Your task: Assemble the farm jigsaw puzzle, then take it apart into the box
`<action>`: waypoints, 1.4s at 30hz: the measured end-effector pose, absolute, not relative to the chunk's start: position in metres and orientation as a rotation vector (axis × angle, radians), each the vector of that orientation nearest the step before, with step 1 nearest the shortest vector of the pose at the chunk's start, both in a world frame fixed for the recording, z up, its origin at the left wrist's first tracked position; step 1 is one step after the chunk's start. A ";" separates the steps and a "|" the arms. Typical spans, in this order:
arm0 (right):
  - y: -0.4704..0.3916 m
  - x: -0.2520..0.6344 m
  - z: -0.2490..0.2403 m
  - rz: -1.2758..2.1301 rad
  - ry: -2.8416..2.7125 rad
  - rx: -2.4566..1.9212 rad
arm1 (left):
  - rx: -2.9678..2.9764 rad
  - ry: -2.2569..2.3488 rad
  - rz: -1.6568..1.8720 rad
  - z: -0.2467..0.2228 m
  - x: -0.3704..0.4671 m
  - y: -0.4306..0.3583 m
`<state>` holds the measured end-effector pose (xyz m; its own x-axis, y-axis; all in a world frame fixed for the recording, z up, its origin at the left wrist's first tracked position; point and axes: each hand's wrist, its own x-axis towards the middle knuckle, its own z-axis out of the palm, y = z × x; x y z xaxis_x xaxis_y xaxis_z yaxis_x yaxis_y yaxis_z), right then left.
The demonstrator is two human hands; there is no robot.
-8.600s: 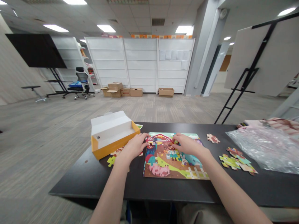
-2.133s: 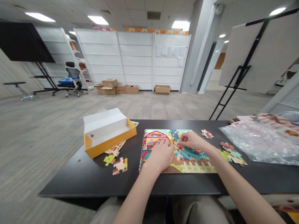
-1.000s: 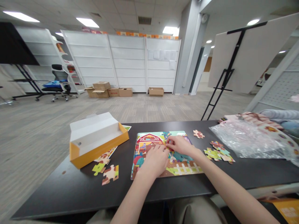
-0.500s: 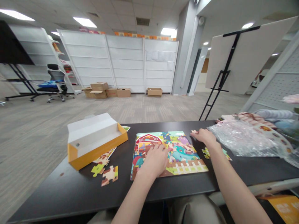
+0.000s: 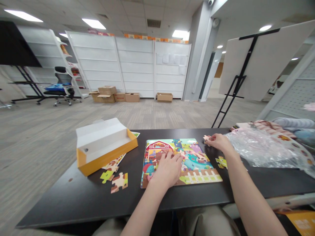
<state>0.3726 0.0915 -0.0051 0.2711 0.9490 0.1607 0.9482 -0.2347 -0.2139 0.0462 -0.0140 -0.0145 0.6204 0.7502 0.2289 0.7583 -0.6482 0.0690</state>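
My left hand (image 5: pixel 169 167) rests on the colourful farm jigsaw puzzle (image 5: pixel 201 176), fingers stretched out over its middle. The puzzle shows a red barn, animals and a white fence; part of it is hidden under this hand. To the right of the puzzle, my right hand (image 5: pixel 219 143) has its fingertips closed on a small pinkish puzzle piece (image 5: pixel 206 138) at the table's far side. A yellow-green puzzle piece (image 5: pixel 221 162) lies by my right forearm, which partly covers the pieces there.
An open yellow-and-white box (image 5: pixel 105 152) stands left on the black table (image 5: pixel 86 206). Beside it lie a brown-and-cream puzzle piece (image 5: pixel 119 182) and a green one (image 5: pixel 106 176). Clear plastic wrapping (image 5: pixel 261 147) covers the right side, before rolled fabrics (image 5: pixel 292 123). An easel (image 5: pixel 236 85) stands beyond.
The view has turned slightly left. My left hand has slid a little right across the puzzle, its fingers more stretched. My right hand stays by the pinkish piece, which now shows more.
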 end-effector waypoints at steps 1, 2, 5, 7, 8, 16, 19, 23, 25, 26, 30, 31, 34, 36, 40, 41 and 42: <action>0.090 0.370 -0.003 0.033 -1.771 -2.200 | -2.798 -1.306 -0.369 -0.015 0.046 -0.014; 0.088 0.365 0.000 0.104 -1.803 -2.103 | -2.800 -1.311 -0.372 -0.015 0.046 -0.014; 0.081 0.345 0.008 0.506 -1.922 -1.723 | -2.807 -1.333 -0.389 -0.015 0.046 -0.013; 0.073 0.328 0.014 0.722 -2.017 -1.522 | -2.817 -1.342 -0.392 -0.015 0.046 -0.013; 0.068 0.321 0.017 0.758 -2.078 -1.474 | -2.821 -1.346 -0.393 -0.015 0.047 -0.012; 0.048 0.290 0.030 0.644 -2.450 -1.523 | -2.819 -1.366 -0.374 -0.013 0.048 -0.013; 0.048 0.289 0.029 0.658 -2.444 -1.565 | -2.824 -1.368 -0.357 -0.012 0.047 -0.013; 0.050 0.289 0.027 0.663 -2.436 -1.610 | -2.817 -1.366 -0.364 -0.012 0.047 -0.013; 0.050 0.290 0.026 0.652 -2.451 -1.618 | -2.811 -1.368 -0.363 -0.012 0.048 -0.013; 0.050 0.290 0.026 0.648 -2.464 -1.612 | -2.809 -1.370 -0.359 -0.013 0.048 -0.013; 0.051 0.291 0.025 0.627 -2.488 -1.584 | -2.809 -1.372 -0.366 -0.015 0.049 -0.012; 0.050 0.290 0.025 0.628 -2.485 -1.591 | -2.809 -1.370 -0.373 -0.015 0.049 -0.012; 0.050 0.290 0.025 0.641 -2.475 -1.621 | -2.809 -1.368 -0.378 -0.014 0.049 -0.012; 0.049 0.289 0.026 0.640 -2.476 -1.623 | -2.812 -1.371 -0.375 -0.014 0.050 -0.013; 0.050 0.290 0.027 0.643 -2.507 -1.575 | -2.817 -1.375 -0.380 -0.014 0.050 -0.013; 0.050 0.290 0.028 0.642 -2.525 -1.558 | -2.818 -1.375 -0.379 -0.014 0.050 -0.013; 0.050 0.290 0.028 0.638 -2.547 -1.543 | -2.818 -1.372 -0.376 -0.015 0.050 -0.013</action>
<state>0.2904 0.0498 0.0284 -0.4832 0.8656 -0.1316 0.8253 0.4001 -0.3985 0.0500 -0.0132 -0.0147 0.5939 0.7777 0.2061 0.7741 -0.6222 0.1170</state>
